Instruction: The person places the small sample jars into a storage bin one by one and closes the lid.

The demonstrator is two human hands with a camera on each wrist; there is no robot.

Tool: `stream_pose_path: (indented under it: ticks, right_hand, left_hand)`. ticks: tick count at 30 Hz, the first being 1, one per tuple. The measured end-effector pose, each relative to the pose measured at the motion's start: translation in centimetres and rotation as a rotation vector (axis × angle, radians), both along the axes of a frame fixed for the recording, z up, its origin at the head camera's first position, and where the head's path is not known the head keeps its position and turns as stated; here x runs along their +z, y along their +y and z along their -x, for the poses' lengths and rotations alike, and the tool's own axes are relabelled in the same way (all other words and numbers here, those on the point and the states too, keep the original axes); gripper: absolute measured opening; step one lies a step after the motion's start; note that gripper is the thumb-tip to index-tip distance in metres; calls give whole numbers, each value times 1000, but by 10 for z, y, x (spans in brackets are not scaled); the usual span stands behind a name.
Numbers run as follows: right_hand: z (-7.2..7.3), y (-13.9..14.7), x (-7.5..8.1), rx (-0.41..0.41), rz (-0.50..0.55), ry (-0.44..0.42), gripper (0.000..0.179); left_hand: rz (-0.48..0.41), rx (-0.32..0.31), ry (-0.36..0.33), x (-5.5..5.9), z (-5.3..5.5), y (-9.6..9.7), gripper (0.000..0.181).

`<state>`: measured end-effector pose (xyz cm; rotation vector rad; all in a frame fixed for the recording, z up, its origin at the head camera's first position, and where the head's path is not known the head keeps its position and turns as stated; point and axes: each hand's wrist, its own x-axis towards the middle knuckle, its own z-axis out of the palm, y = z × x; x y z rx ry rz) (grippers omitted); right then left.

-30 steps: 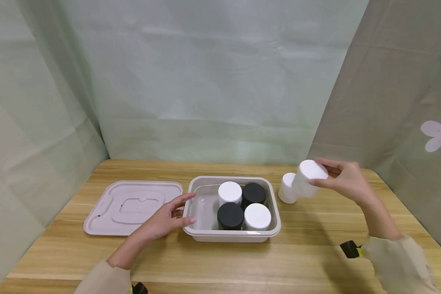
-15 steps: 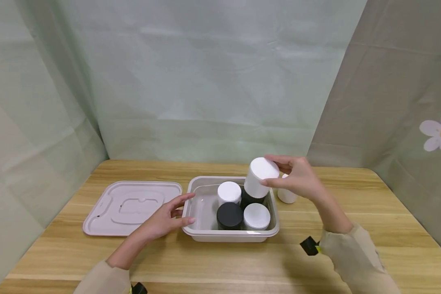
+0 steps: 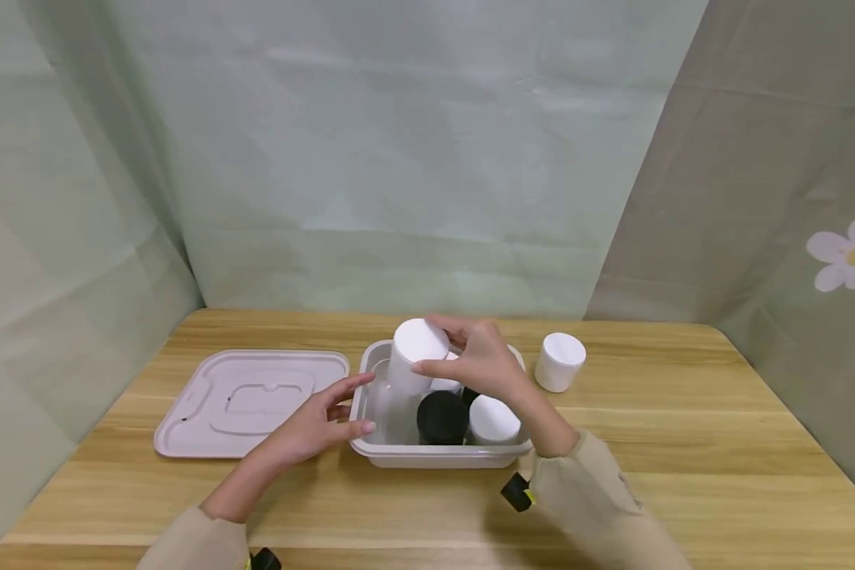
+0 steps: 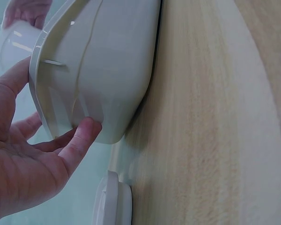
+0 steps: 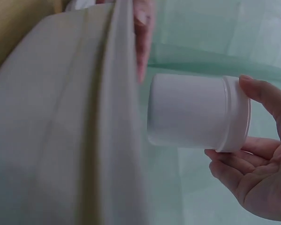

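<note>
A pale plastic box [image 3: 442, 457] stands on the table; my left hand [image 3: 328, 423] grips its left end, with the thumb and fingers at the rim and side wall in the left wrist view. Over the box's left part my right hand [image 3: 480, 360] holds a white jar [image 3: 409, 360] by its lid, between thumb and fingers. In the right wrist view that jar [image 5: 187, 110] is beyond the rim, its base free of contact. Inside the box are a black-lidded jar [image 3: 442, 419] and a white-lidded jar [image 3: 495, 421] in front. Behind them, other jars are partly hidden by my right hand.
One more white jar [image 3: 560, 362] stands upright on the table right of the box. The box's flat lid [image 3: 264, 404] lies on the left, near my left hand. Cloth [image 3: 399, 158] hangs behind the wooden table [image 3: 684, 443].
My right hand has carried the white jar leftward, from beside the other white jar on the table to above the box's left part. The left hand has stayed at the box's left end.
</note>
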<state>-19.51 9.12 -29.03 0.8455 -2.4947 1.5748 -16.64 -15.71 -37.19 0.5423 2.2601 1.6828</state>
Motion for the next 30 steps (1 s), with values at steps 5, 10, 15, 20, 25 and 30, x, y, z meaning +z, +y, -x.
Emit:
stream_pose_path:
  ticks: [5,10,15,20,25,30]
  right_hand:
    - [6,-19,-15,5,-40,85,50]
    - [9,-29,-26,-24,-109,124,37]
    - [11,-36,-34,-29,-212,120,50]
    - [14,-41,-39,-18,-279,146,45]
    - [17,-42,-43,-11,-342,148,36]
    - [18,-41,-44,-38,-411,150,36]
  left_hand:
    - [14,5,1,2,-1,-1,71]
    - [21,4,1,2,-1,-1,73]
    - [17,13,-1,2,-3,-2,74]
    - [0,14,-2,1,-3,-3,74]
    - [-2,9,7,0,-2,-3,73]
    - [-14,-1,-6,0,-1,-1,73]
